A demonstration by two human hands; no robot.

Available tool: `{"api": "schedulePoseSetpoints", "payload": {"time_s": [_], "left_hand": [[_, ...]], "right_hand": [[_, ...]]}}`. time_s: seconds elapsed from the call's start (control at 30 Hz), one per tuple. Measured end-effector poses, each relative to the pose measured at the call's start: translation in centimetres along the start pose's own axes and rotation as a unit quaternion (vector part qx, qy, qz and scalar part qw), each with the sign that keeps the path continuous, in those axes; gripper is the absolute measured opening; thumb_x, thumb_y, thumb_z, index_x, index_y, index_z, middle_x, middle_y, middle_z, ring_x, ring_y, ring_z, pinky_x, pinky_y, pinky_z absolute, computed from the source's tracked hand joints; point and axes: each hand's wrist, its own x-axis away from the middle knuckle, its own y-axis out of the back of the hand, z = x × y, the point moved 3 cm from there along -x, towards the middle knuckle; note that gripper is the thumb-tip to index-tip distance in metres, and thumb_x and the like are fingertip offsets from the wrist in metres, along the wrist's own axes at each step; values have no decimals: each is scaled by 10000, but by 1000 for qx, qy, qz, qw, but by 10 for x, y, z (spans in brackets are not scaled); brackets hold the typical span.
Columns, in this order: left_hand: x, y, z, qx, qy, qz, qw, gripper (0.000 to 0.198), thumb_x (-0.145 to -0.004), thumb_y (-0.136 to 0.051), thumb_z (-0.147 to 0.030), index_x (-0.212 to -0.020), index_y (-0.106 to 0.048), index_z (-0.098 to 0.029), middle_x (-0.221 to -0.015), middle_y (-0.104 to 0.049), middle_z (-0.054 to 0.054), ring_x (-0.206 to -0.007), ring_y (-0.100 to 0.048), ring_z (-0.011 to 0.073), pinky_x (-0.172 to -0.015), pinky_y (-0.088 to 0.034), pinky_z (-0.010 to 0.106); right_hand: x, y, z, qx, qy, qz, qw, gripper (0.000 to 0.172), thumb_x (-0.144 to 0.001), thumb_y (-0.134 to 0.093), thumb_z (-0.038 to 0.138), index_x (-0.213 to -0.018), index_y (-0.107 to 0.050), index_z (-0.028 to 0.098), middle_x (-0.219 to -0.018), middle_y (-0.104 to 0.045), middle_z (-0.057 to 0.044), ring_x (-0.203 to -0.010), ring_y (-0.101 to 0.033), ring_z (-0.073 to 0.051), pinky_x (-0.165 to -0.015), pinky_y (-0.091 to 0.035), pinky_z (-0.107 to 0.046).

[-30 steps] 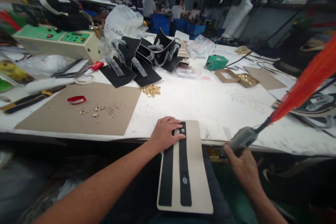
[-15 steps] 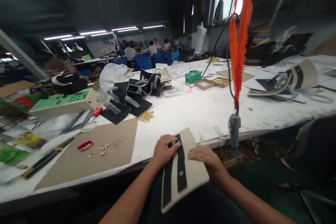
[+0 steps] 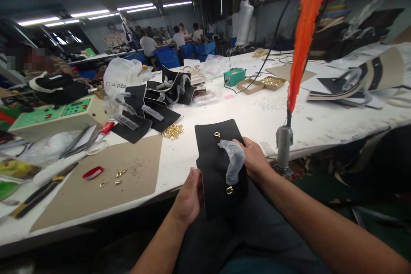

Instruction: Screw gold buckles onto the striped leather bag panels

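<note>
I hold a black leather panel (image 3: 213, 160) upright over my lap, its black face toward me. Two gold rings are fixed on it, one near the top (image 3: 217, 134) and one near the bottom (image 3: 229, 189), with a translucent plastic wrap (image 3: 233, 160) between them. My left hand (image 3: 189, 199) grips the panel's lower left edge, fingers behind it. My right hand (image 3: 253, 158) holds the right edge, its fingers curled against the plastic wrap.
A grey power tool (image 3: 283, 143) hangs on an orange-sleeved cable (image 3: 305, 34) by the white table's edge (image 3: 308, 145). A brown cardboard sheet (image 3: 105, 184) carries gold bits and a red ring (image 3: 93, 173). Black panels (image 3: 144, 115), a gold-ring pile (image 3: 172, 131) and a green-topped machine (image 3: 54, 117) lie beyond. People work far back.
My right hand let go of the power tool, which now hangs by the table. Both hands flipped the panel from its beige back to its black front and lifted it.
</note>
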Motion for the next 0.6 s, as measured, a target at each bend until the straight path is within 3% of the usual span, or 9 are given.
{"api": "schedulePoseSetpoints", "payload": {"time_s": [0.07, 0.13, 0.23, 0.27, 0.33, 0.43, 0.6], "left_hand": [[-7, 1, 6, -48, 8, -18, 999, 535, -695, -929, -541, -1040, -764, -167, -1053, -814, 119, -1097, -743, 344, -1024, -570, 447], [-16, 3, 11, -79, 20, -60, 995, 449, -695, -953, -419, -1006, -751, -166, -946, -815, 101, -982, -769, 323, -954, -594, 449], [-30, 6, 14, -57, 9, -128, 990, 412, -717, -933, -399, -994, -732, -169, -920, -807, 88, -925, -769, 295, -898, -602, 427], [-35, 6, 14, -49, 1, -144, 988, 398, -721, -927, -400, -974, -724, -170, -916, -803, 81, -918, -765, 281, -889, -598, 410], [-42, 6, 11, -51, -21, -172, 984, 379, -716, -925, -400, -919, -704, -168, -875, -787, 57, -895, -751, 250, -869, -582, 369], [-49, 5, 9, -68, -45, -202, 976, 391, -692, -933, -417, -858, -676, -172, -744, -728, 4, -823, -718, 210, -810, -555, 318], [-58, 7, 17, -61, -33, -199, 978, 449, -670, -926, -497, -868, -673, -183, -661, -674, -16, -691, -676, 205, -699, -533, 328]], "right_hand": [[0, 5, -6, -28, -22, 1, 999, 450, -893, -664, 554, -1117, -700, 166, -1002, -770, -91, -886, -711, -247, -777, -577, -364], [5, 14, -4, -24, -10, -38, 999, 511, -877, -698, 522, -1244, -651, 170, -1138, -742, -119, -997, -707, -259, -882, -570, -409], [30, 28, 12, 113, 103, -136, 979, 422, -895, -727, 449, -1226, -643, 201, -1201, -691, -118, -1042, -675, -253, -947, -538, -434], [40, 28, 16, 163, 148, -126, 967, 321, -912, -727, 421, -1151, -664, 215, -1137, -695, -97, -993, -669, -243, -914, -540, -419], [58, 20, 18, 234, 216, -32, 947, 166, -934, -737, 380, -1003, -685, 238, -976, -693, -56, -887, -655, -227, -828, -535, -383], [73, 5, 3, 290, 232, 87, 924, 135, -920, -781, 343, -963, -695, 248, -892, -691, -40, -850, -659, -232, -776, -520, -364], [63, -4, -19, 348, 230, 94, 904, 87, -964, -717, 318, -989, -705, 236, -895, -708, -48, -820, -668, -224, -744, -495, -349]]}}
